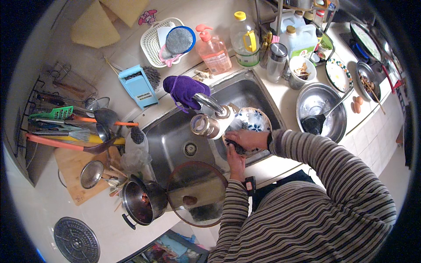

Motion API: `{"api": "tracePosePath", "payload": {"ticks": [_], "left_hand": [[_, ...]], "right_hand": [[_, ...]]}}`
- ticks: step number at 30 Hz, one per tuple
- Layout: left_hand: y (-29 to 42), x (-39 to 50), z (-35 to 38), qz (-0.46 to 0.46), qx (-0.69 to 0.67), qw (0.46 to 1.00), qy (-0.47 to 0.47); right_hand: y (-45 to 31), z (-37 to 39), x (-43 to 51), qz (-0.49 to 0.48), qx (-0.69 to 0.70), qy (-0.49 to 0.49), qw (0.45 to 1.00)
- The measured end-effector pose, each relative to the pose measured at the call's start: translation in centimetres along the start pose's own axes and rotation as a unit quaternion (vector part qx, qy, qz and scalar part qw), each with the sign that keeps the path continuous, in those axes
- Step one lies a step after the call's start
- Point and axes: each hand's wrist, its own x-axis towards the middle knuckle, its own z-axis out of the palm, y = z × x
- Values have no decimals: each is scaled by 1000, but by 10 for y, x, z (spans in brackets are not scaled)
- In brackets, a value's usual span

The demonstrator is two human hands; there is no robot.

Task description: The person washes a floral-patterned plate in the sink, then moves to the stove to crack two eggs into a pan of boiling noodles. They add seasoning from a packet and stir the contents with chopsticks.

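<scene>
A white plate with a blue flower pattern is tilted over the right basin of the steel sink. My left hand grips the plate's near edge, and a dark band with a square face is on that wrist. Across the plate's face lies my right hand, slightly blurred, with a dark scrubbing pad under its fingers. Water sprays onto the plate from the faucet head. A purple cloth hangs over the faucet's neck.
A glass lid leans at the sink's near left, beside a steel pot. Right of the sink, a metal bowl holds a black ladle; eggs lie beyond. Behind stand a soap pump bottle and an oil jug.
</scene>
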Motion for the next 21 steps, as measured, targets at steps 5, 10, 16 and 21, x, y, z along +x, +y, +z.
{"api": "tracePosePath", "payload": {"ticks": [5, 10, 16, 21], "left_hand": [[-3, 1, -6, 28, 7, 999, -35], [-12, 4, -9, 81, 157, 984, -25], [-10, 6, -11, 183, 355, 913, -83], [-12, 8, -16, 92, 257, 957, -97]], "right_hand": [[24, -40, 2, 128, -140, -111, 976], [1, -37, -21, 61, -130, -132, 981], [-21, -31, 1, -24, -41, -94, 994], [-13, -30, 24, -177, -105, -36, 978]]}}
